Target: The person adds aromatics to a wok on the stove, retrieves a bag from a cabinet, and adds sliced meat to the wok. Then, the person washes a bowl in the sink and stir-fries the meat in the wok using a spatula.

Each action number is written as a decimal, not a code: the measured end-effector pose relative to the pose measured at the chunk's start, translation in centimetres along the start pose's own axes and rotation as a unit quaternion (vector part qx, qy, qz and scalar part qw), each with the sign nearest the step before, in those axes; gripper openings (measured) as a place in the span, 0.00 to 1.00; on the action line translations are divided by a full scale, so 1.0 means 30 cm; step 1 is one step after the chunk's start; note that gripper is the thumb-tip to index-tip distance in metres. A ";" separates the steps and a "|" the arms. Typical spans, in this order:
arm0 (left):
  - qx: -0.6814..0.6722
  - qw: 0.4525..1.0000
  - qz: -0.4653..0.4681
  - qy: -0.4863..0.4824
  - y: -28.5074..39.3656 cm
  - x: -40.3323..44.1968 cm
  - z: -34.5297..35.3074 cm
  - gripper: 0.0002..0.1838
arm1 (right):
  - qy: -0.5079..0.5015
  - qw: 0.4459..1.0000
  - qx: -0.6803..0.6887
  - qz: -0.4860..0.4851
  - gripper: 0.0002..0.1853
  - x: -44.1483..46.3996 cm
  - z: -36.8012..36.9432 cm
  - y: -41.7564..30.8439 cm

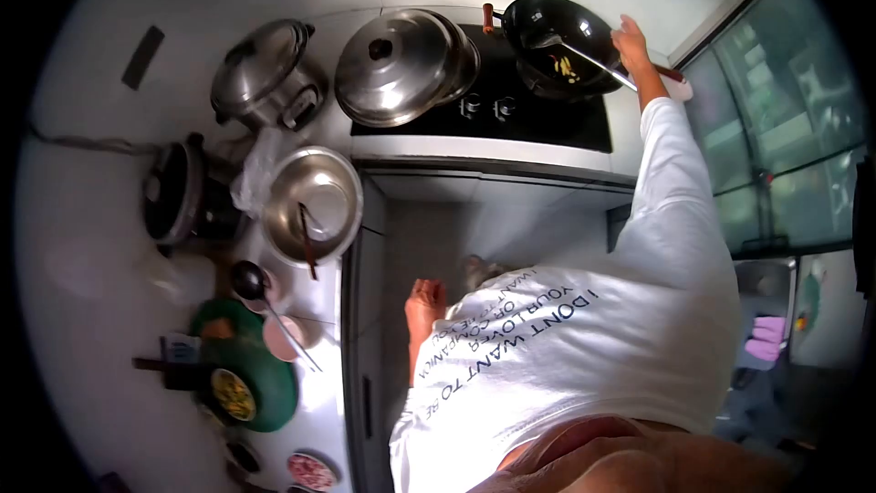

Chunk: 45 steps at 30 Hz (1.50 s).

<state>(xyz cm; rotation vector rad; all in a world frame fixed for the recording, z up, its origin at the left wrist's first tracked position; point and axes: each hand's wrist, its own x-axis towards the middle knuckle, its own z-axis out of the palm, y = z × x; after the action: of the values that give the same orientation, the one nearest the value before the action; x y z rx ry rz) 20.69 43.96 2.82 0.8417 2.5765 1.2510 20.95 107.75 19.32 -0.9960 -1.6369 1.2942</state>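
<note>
My right hand (630, 46) is over the right rim of a black wok (584, 22) on the hob, its fingers apart and nothing seen in them. A metal spatula (593, 62) leans in the wok, its handle passing beneath my right wrist. Small yellowish pieces (564, 68) and a few reddish bits lie on the wok's bottom. My left hand (425, 305) hangs low beside my white shirt, away from the counter, with its fingers curled together and nothing visible in them.
A lidded steel pan (392, 68) stands left of the wok on the black hob (566, 126). Further left are a cooker (274, 82), a steel bowl (338, 192) with chopsticks, a ladle (248, 280), a green board (274, 393) and a meat plate (311, 471). Glass panels stand at right.
</note>
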 end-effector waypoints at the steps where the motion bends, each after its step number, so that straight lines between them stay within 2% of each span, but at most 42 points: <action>1: -0.011 1.000 0.002 -0.006 0.005 -0.014 -0.006 0.05 | -0.022 0.996 -0.072 0.040 0.30 -0.037 0.014 -0.063; 2: -0.018 1.000 0.005 -0.009 0.007 -0.031 -0.014 0.05 | 0.015 0.987 -0.157 -0.044 0.27 0.085 -0.015 0.054; 3: -0.025 1.000 0.005 -0.012 0.007 -0.052 -0.029 0.04 | 0.040 0.973 -0.214 -0.074 0.23 0.128 -0.053 0.084; 5: -0.034 0.997 -0.059 -0.024 0.007 -0.059 -0.073 0.04 | 0.068 0.936 -0.323 -0.121 0.17 0.234 0.017 0.158; 7: -0.037 0.991 -0.125 0.010 0.009 -0.136 -0.076 0.04 | 0.097 0.963 -0.242 -0.074 0.10 0.267 0.056 0.150; 9: -0.027 0.980 -0.190 0.044 0.026 -0.228 -0.087 0.04 | 0.068 0.985 -0.154 -0.022 0.09 0.249 0.095 0.137; 10: -0.014 0.976 -0.208 0.058 0.021 -0.290 -0.077 0.03 | 0.069 0.988 -0.130 -0.039 0.10 0.240 0.122 0.133; 13: 0.003 0.954 -0.295 0.044 0.039 -0.468 -0.057 0.04 | -0.008 0.991 -0.127 0.040 0.12 0.293 0.142 0.207; 14: 0.009 0.951 -0.307 0.044 0.048 -0.516 -0.055 0.04 | -0.009 0.973 -0.217 0.082 0.15 0.310 0.163 0.224; 16: 0.026 0.947 -0.320 0.036 0.067 -0.576 -0.072 0.04 | -0.013 0.973 -0.214 0.089 0.15 0.212 0.237 0.199; 17: 0.022 0.944 -0.328 0.033 0.074 -0.585 -0.079 0.04 | -0.011 0.973 -0.210 0.091 0.14 0.158 0.274 0.187; 19: 0.026 0.941 -0.337 0.037 0.069 -0.603 -0.075 0.03 | -0.018 0.987 -0.147 0.067 0.11 0.202 0.274 0.349; 21: 0.051 0.943 -0.328 0.026 0.047 -0.597 -0.071 0.03 | 0.004 0.992 -0.097 0.074 0.11 0.119 0.321 0.364; 23: 0.015 0.942 -0.332 0.047 0.034 -0.571 -0.074 0.03 | -0.048 0.994 -0.066 0.072 0.10 0.117 0.320 0.484; 24: 0.004 0.938 -0.343 0.043 0.038 -0.545 -0.092 0.02 | -0.114 0.980 -0.132 0.094 0.09 0.154 0.322 0.583; 25: 0.015 0.942 -0.332 0.037 0.026 -0.546 -0.094 0.03 | -0.145 0.979 -0.097 0.100 0.08 0.071 0.377 0.644; 26: 0.008 0.943 -0.329 0.048 0.026 -0.532 -0.106 0.03 | -0.249 0.955 -0.099 0.123 0.07 -0.004 0.405 0.693; 27: 0.008 0.936 -0.348 0.045 0.009 -0.534 -0.104 0.03 | -0.263 0.949 -0.119 0.132 0.05 -0.223 0.485 0.617; 28: 0.028 0.940 -0.338 0.049 0.004 -0.535 -0.109 0.04 | -0.323 0.928 -0.105 0.152 0.04 -0.363 0.546 0.623; 29: 0.028 0.934 -0.349 0.066 0.007 -0.537 -0.117 0.04 | -0.374 0.897 -0.163 0.168 0.04 -0.488 0.602 0.636; 30: 0.032 0.934 -0.348 0.077 0.002 -0.545 -0.126 0.04 | -0.416 0.870 -0.160 0.212 0.04 -0.647 0.650 0.619; 32: 0.040 0.930 -0.350 0.102 -0.009 -0.577 -0.142 0.04 | -0.550 0.782 -0.149 0.252 0.06 -0.912 0.714 0.622; 33: 0.042 0.927 -0.355 0.113 -0.012 -0.587 -0.149 0.04 | -0.580 0.750 -0.196 0.251 0.07 -1.037 0.755 0.621; 35: 0.037 0.918 -0.372 0.133 -0.012 -0.604 -0.159 0.04 | -0.654 0.676 -0.138 0.311 0.11 -1.251 0.815 0.554; 37: 0.025 0.908 -0.392 0.148 -0.027 -0.614 -0.168 0.04 | -0.702 0.622 -0.104 0.331 0.13 -1.421 0.903 0.487; 39: -0.039 0.892 -0.411 0.184 -0.089 -0.606 -0.155 0.06 | -0.729 0.594 -0.041 0.337 0.15 -1.538 1.009 0.454; 41: -0.136 0.850 -0.456 0.228 -0.101 -0.526 -0.175 0.08 | -0.730 0.591 -0.001 0.344 0.16 -1.613 1.129 0.404; 44: -0.195 0.831 -0.422 0.306 -0.142 -0.384 -0.241 0.11 | -0.722 0.586 0.044 0.366 0.15 -1.692 1.307 0.373; 45: -0.244 0.803 -0.423 0.342 -0.167 -0.334 -0.265 0.12 | -0.715 0.585 0.062 0.376 0.15 -1.717 1.365 0.363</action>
<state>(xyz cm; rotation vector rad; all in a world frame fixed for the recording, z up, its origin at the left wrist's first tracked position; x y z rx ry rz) 23.97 30.64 3.07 -0.9340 2.2872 1.8955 2.87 47.80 -3.61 -0.3573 -2.0989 3.3339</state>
